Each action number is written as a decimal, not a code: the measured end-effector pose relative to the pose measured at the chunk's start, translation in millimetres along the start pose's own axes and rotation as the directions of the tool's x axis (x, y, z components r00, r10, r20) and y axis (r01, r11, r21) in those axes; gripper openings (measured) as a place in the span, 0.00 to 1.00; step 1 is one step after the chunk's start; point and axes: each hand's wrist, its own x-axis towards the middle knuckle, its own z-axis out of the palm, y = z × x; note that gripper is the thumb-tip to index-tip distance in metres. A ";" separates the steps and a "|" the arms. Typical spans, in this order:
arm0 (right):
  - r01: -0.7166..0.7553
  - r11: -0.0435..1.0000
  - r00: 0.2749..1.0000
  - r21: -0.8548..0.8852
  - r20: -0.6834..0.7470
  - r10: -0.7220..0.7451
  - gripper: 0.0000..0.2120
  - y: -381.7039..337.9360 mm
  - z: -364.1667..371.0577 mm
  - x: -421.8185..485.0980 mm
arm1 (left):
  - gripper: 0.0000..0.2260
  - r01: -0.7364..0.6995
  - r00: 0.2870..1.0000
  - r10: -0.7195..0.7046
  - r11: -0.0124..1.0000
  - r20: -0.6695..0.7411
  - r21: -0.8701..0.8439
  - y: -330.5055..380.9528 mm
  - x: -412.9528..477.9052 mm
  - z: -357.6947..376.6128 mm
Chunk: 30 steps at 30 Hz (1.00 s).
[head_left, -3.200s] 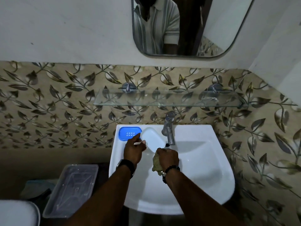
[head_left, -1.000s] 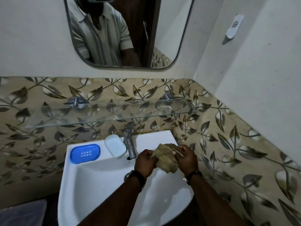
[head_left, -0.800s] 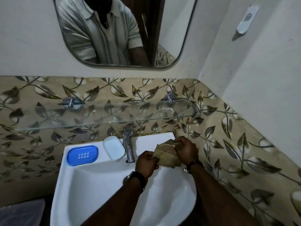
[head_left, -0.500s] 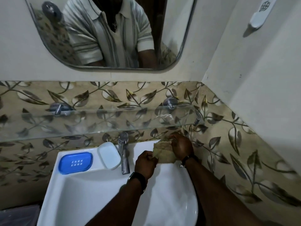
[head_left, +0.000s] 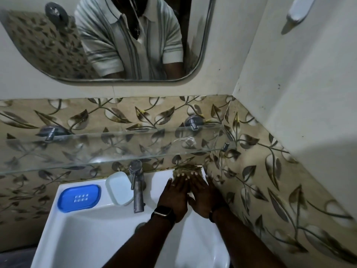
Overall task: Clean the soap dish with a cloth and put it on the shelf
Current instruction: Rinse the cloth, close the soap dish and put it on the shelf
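Head view: we no longer hold the cloth (head_left: 188, 168) up between our hands. The left hand (head_left: 173, 192) and right hand (head_left: 202, 193) now press it flat on the basin (head_left: 160, 176) ledge's back right corner, fingers straight, gripping nothing. The blue soap dish (head_left: 79, 197) and its white part (head_left: 119, 187) lie left of the tap (head_left: 137, 186), below the glass shelf (head_left: 116, 149). We judge the wiping over and the shelving still to do.

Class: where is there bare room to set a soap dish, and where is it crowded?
Free: glass shelf between its brackets; basin bowl below the tap. Crowded: back ledge, holding blue tray, white dish and cloth under left hand and right hand.
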 end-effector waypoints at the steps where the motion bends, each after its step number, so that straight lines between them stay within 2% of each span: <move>1: -0.033 0.999 0.996 -0.006 0.078 0.034 0.33 0.6 5.6 -1.2 | 0.28 -0.012 0.999 0.010 0.999 0.043 0.046 -1.2 -0.3 1.9; 3: -0.064 0.997 0.984 -0.042 0.161 0.070 0.37 1.6 10.5 -0.9 | 0.27 -0.020 0.995 0.008 0.993 0.095 0.117 -3.4 -0.6 4.7; 6: -0.085 0.994 0.974 -0.068 0.205 0.097 0.41 -2.4 8.9 -0.5 | 0.27 -0.008 0.994 -0.007 0.990 0.105 0.143 -5.0 -0.9 6.7; 12: -0.107 0.992 0.966 -0.061 0.231 0.118 0.45 -6.9 3.9 -0.8 | 0.28 0.008 0.990 -0.030 0.988 0.139 0.156 -2.7 0.4 2.7; 14: -0.122 0.992 0.969 -0.036 0.210 0.127 0.44 -9.6 0.0 -4.5 | 0.27 -0.004 0.996 -0.009 0.991 0.094 0.136 -1.2 -2.9 -2.7; 18: -0.134 0.991 0.985 0.015 0.112 0.131 0.39 -19.4 -13.9 -11.6 | 0.26 -0.045 0.999 0.047 0.996 -0.021 0.074 4.8 -13.1 -18.5; 23: -0.068 0.997 0.994 0.028 -0.080 0.070 0.31 -38.2 -44.3 -14.0 | 0.27 -0.074 0.992 0.071 0.997 -0.105 -0.017 5.7 -30.5 -51.8; 27: -0.012 0.998 0.958 0.054 -0.287 0.027 0.28 -70.4 -67.0 -17.3 | 0.25 -0.114 0.971 0.098 0.992 -0.217 -0.061 -2.7 -53.4 -82.7; 30: -0.017 0.999 0.937 0.034 -0.349 0.028 0.25 -99.9 -79.5 -18.8 | 0.22 -0.122 0.951 0.094 0.989 -0.295 -0.079 -15.2 -77.5 -100.7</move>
